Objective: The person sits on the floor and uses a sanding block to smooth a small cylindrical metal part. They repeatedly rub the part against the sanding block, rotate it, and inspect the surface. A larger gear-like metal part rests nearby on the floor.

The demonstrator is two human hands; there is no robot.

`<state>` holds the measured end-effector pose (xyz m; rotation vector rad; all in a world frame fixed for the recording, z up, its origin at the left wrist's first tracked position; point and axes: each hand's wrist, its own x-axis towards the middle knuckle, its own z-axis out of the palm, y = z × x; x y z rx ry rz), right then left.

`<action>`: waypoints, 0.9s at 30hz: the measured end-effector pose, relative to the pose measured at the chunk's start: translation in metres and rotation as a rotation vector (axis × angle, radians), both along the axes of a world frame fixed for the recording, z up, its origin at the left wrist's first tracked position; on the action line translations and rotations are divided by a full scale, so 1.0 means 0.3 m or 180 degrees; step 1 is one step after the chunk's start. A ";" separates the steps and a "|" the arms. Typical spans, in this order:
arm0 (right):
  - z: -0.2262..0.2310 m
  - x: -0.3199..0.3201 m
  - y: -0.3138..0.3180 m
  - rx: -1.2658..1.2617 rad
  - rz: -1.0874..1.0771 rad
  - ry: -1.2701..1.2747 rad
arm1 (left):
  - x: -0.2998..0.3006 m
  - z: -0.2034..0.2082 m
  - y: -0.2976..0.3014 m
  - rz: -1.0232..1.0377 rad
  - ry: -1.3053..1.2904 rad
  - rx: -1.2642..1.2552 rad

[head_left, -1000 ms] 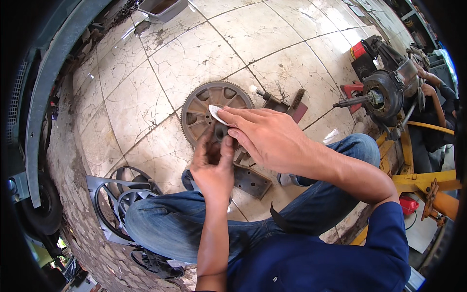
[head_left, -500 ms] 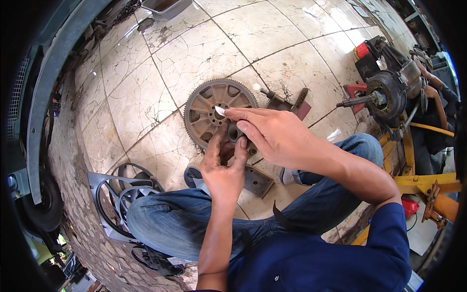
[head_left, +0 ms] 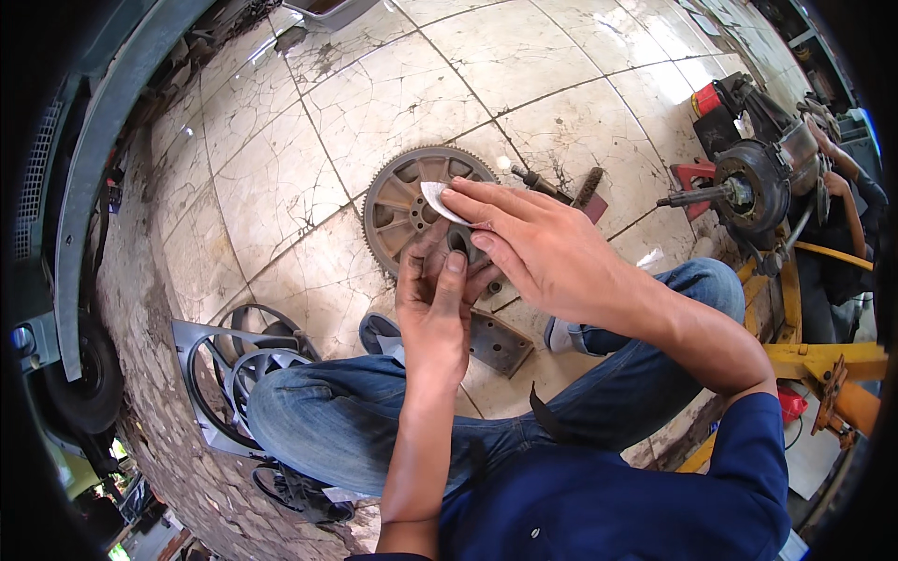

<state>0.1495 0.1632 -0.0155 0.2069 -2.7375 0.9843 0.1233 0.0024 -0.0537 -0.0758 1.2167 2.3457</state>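
My left hand (head_left: pixel 433 313) is closed around a dark metal part with a round bore (head_left: pixel 457 241), thumb along its near side. Over it, my right hand (head_left: pixel 552 248) pinches a grey-white curved sheet, apparently sandpaper (head_left: pixel 435 198), with the fingers stretched forward and pressed together. The sheet lies against the far side of the metal part; their exact contact is covered by my fingers. Beneath both hands, a toothed flywheel (head_left: pixel 393 192) rests flat on the tiled floor.
Near my feet lies a drilled metal plate (head_left: pixel 500 344). A brush (head_left: pixel 587 187) is right of the flywheel. A fan shroud (head_left: pixel 201 402) stands by my left knee. On the right are a hub assembly (head_left: pixel 748 187), a yellow frame (head_left: pixel 814 360) and another person's arm (head_left: pixel 847 206).
My right hand has shifted slightly, and more of the grey-white sheet now shows, curving over the metal part. My left fingers have turned upward around the part. The whole view has moved a little.
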 end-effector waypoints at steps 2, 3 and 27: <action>-0.006 0.000 -0.003 0.0136 0.0076 0.0070 | -0.009 -0.001 -0.005 -0.0005 -0.0269 0.0264; -0.009 -0.001 -0.006 0.0185 0.0115 0.0119 | -0.010 -0.002 -0.006 0.0026 -0.0347 0.0368; -0.026 0.004 -0.047 0.0131 0.0139 0.0025 | -0.019 -0.023 -0.009 0.0469 -0.0304 0.0367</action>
